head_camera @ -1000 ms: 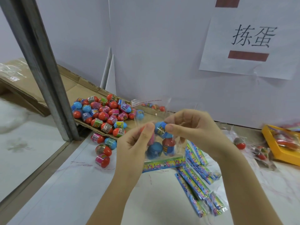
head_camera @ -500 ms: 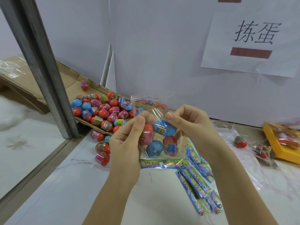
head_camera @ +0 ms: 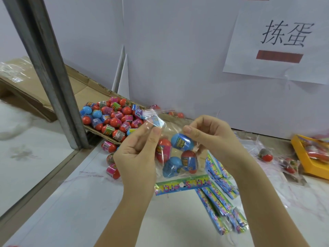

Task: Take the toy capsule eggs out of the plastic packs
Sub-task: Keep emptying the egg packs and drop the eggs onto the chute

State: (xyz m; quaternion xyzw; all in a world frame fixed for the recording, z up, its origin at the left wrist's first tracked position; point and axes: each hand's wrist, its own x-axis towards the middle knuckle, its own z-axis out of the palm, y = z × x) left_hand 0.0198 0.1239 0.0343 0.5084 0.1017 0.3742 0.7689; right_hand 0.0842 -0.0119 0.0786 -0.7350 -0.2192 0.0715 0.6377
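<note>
I hold a clear plastic pack (head_camera: 170,132) upside down in front of me, its colourful header card (head_camera: 182,185) hanging at the bottom. Several capsule eggs sit inside: a blue one (head_camera: 182,142), a red-and-pink one (head_camera: 162,151), a red one (head_camera: 189,162) and a blue one (head_camera: 171,166). My left hand (head_camera: 137,155) pinches the pack's upper left edge. My right hand (head_camera: 211,138) pinches the upper right edge. A pile of loose eggs (head_camera: 114,118) lies on flattened cardboard (head_camera: 80,90) at the left.
Empty packs with header cards (head_camera: 220,198) are heaped on the white table under my right arm. A yellow tray (head_camera: 302,157) stands at the right edge, with a packed egg (head_camera: 266,155) near it. A grey metal post (head_camera: 51,73) rises at the left. A paper sign (head_camera: 283,40) hangs on the wall.
My hands have drawn a little apart, spreading the pack's top edges. The eggs inside have settled lower toward the header card.
</note>
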